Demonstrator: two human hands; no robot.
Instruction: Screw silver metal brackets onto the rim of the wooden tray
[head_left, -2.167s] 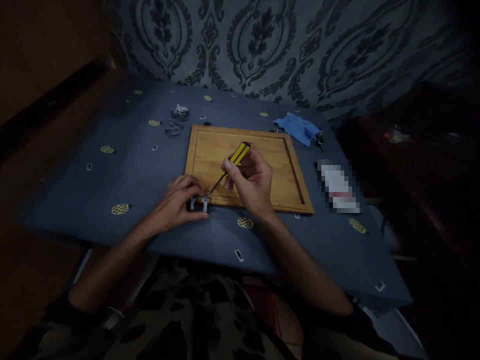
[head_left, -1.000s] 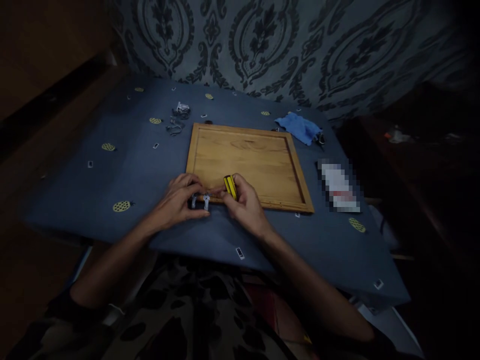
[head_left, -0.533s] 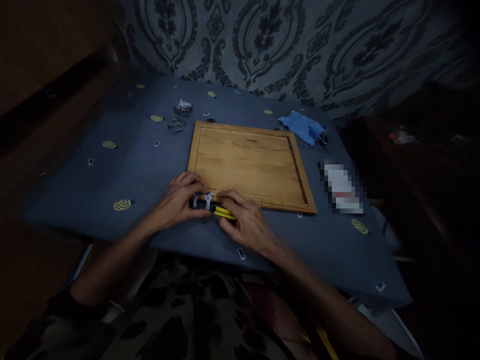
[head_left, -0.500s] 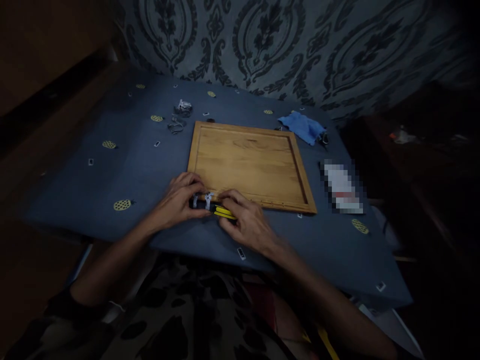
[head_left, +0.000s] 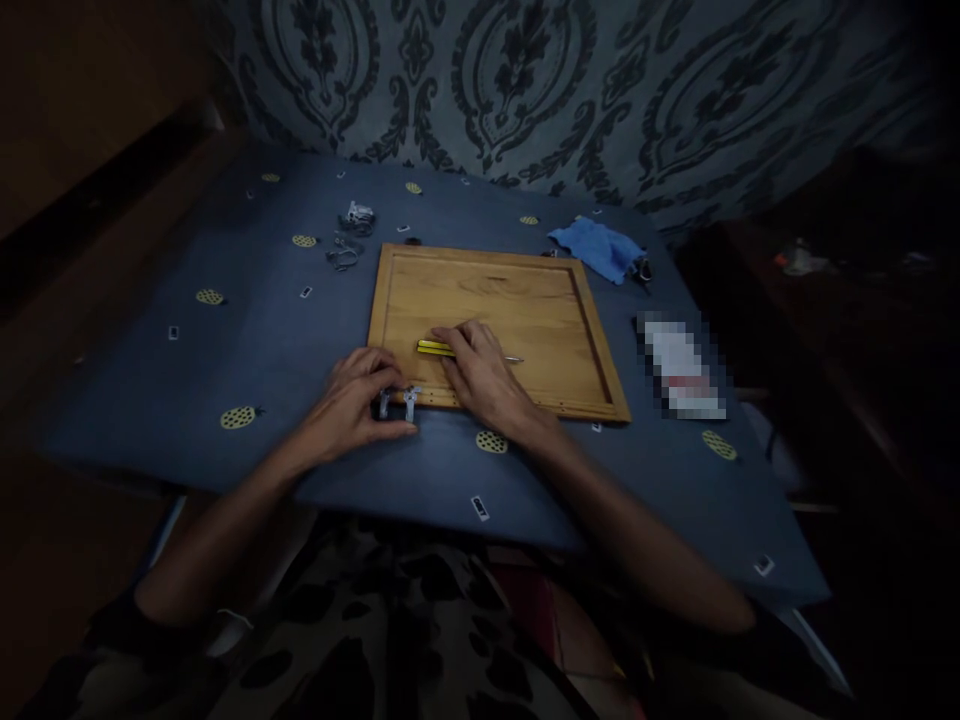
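A wooden framed panel (head_left: 480,300) lies flat on the table. At its front edge, toward the left, sits a small silver metal fitting (head_left: 410,402) that looks like a hinge or latch. My left hand (head_left: 349,402) grips this fitting, fingers over the frame rail and thumb along the front. Over the panel, my right hand (head_left: 484,375) is closed round a screwdriver (head_left: 435,348). Its yellow and black handle sticks out to the left, and a thin metal shaft shows on the right. Small dark holes dot the front rail.
The table has a blue cloth (head_left: 262,370) printed with pineapples. Loose metal fittings (head_left: 352,225) lie at the back left. Beyond the panel's right corner is a crumpled blue rag (head_left: 600,250), with a pixelated packet (head_left: 682,370) nearer. A patterned wall (head_left: 517,80) rises behind.
My right hand has moved up from the front edge onto the panel with the screwdriver, whose handle now points left. My left hand stays at the fitting.
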